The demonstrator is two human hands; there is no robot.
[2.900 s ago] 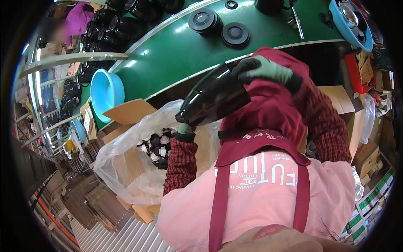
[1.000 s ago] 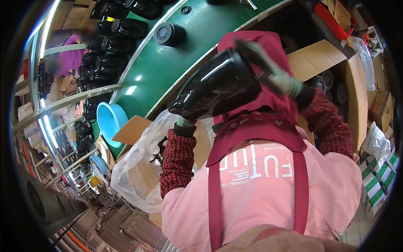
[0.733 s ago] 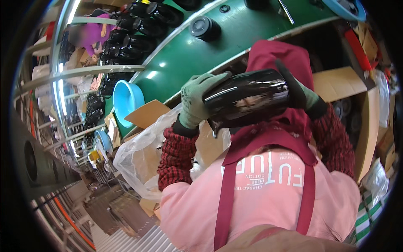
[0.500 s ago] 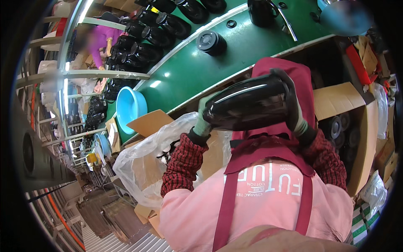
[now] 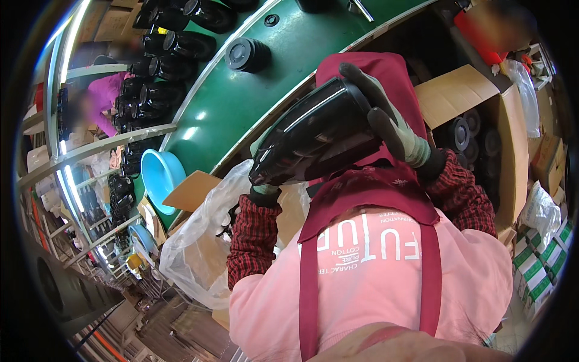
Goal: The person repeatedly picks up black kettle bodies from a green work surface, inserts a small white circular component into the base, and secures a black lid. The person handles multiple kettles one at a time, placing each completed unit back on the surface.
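Observation:
A glossy black jug body (image 5: pixel 313 130) lies tilted across my chest, its narrower end down to the left. My gloved left hand (image 5: pixel 259 143) supports that lower left end; its fingers are mostly hidden behind the jug, with only green glove edges showing. At the upper right end, my gloved right hand (image 5: pixel 395 123) has its dark-coated fingers stretched out and the thumb apart, palm turned toward the jug's end and close against it.
On the green worktable (image 5: pixel 211 114) stand a stack of round black lids (image 5: pixel 247 55), rows of black jugs (image 5: pixel 163 93) and a blue basin (image 5: pixel 164 176). A plastic-lined carton (image 5: pixel 202 241) is at my left. An open carton (image 5: pixel 512 157) holding round black parts is at my right.
The jug has tipped, its left end lower and its right end higher. My right hand has loosened from around the end, fingers now stretched. The whole view has shifted.

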